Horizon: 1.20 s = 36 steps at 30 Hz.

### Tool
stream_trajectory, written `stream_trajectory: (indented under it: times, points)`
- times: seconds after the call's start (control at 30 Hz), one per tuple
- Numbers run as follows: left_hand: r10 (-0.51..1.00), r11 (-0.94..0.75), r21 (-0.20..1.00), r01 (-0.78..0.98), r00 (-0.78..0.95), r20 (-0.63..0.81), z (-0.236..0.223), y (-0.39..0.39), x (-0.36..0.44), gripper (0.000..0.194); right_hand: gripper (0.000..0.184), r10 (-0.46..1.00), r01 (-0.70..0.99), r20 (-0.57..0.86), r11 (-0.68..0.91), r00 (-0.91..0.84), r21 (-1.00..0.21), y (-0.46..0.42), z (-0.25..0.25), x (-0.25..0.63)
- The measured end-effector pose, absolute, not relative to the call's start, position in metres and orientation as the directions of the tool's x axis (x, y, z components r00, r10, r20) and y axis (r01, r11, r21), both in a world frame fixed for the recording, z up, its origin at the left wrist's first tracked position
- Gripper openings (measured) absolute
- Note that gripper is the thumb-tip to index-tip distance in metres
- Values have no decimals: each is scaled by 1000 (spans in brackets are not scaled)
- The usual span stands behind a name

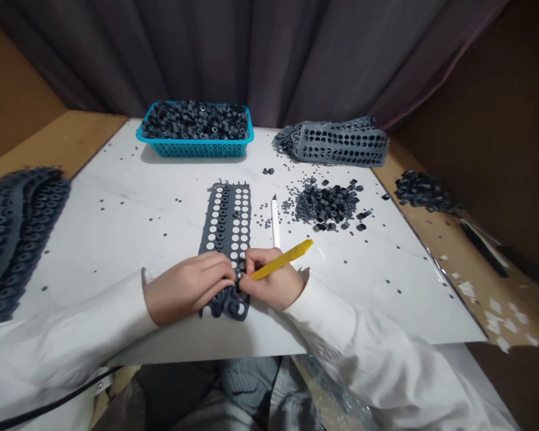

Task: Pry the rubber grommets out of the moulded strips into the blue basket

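At the far left, a thick dark sheet [9, 227], covered in raised rings, is cut off by the edge of the view. Next to it, a white board [117, 239] is laid over a wooden tabletop [90, 134], and small dark dots are scattered across it. At the back of the board, a turquoise basket [202, 146] is heaped with small, hollow dark pieces. Nearer the front, the left hand [186, 287] is rested on the lower part of a dark perforated strip [227, 230], its fingers bunched together; whether anything is gripped by them cannot be told. The strip is laid lengthwise near the middle of the board, white showing through its round holes, with dark rings set along a line between them. From the right side, the strip is met by the right hand [276, 286], in which a plain yellow stick [285, 258] is held at a slant, its lower end hidden. Just beyond this hand, a white stick [275, 221] with a dark pointed tip is laid. Farther right, a loose heap of dark pieces [327, 205] is seen, with perforated sheets [344, 142] stacked behind it. At the far right, on the wood, another dark pile [424, 190], a slim dark tool [483, 245] and white scraps [467, 289] are spread.
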<state>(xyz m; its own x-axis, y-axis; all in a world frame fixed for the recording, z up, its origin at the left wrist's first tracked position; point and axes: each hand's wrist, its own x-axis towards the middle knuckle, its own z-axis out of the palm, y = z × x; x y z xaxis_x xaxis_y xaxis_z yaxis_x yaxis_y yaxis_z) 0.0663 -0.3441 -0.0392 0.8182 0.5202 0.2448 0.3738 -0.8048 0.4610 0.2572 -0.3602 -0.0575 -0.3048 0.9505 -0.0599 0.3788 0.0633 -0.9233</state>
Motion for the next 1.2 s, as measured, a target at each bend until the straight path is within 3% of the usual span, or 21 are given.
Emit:
stream_trajectory:
  times: [0.1, 0.17, 0.27, 0.4, 0.57, 0.67, 0.73, 0.8, 0.87, 1.0, 1.2]
  points:
    - [758, -568, 674, 471, 618, 207, -23, -342, 62, 12, 21, 948, 365, -87, 32, -306, -930, -359, -58, 258]
    - [874, -312, 813, 492, 484, 43, -17, -341, 60, 12, 21, 944, 322, -101, 5, -314, -947, -358, -57, 260]
    - [868, 156, 935, 319, 407, -284, -23, -343, 59, 23, 19, 946, 225, -125, -57, -300, -973, -358, -56, 262]
    - [709, 585, 810, 51, 453, -540, -34, -350, 61, 22, 19, 925, 216, -129, -53, -357, -975, -362, -56, 263]
    - [592, 749, 652, -115, 558, -582, -29, -351, 63, 18, 21, 915, 302, -90, 35, -392, -953, -366, -57, 260]
    - [608, 728, 679, -96, 549, -574, -26, -347, 66, 10, 22, 918, 331, -74, 64, -389, -941, -367, -57, 258]
    - [626, 674, 739, 6, 525, -576, -24, -345, 67, 9, 22, 922, 350, -60, 84, -382, -933, -367, -57, 258]
    - [644, 530, 820, 215, 527, -555, -22, -344, 69, 12, 21, 922, 365, -49, 103, -384, -925, -368, -56, 258]
    - [668, 261, 858, 442, 559, -492, -21, -344, 70, 16, 21, 918, 369, -41, 117, -394, -922, -368, -57, 258]
    - [681, -258, 731, 631, 656, -325, -25, -347, 75, 17, 23, 913, 362, -38, 123, -406, -924, -368, -58, 259]
    - [685, -579, 449, 681, 705, -184, -35, -366, 89, 8, 22, 911, 343, -54, 99, -408, -934, -368, -60, 260]
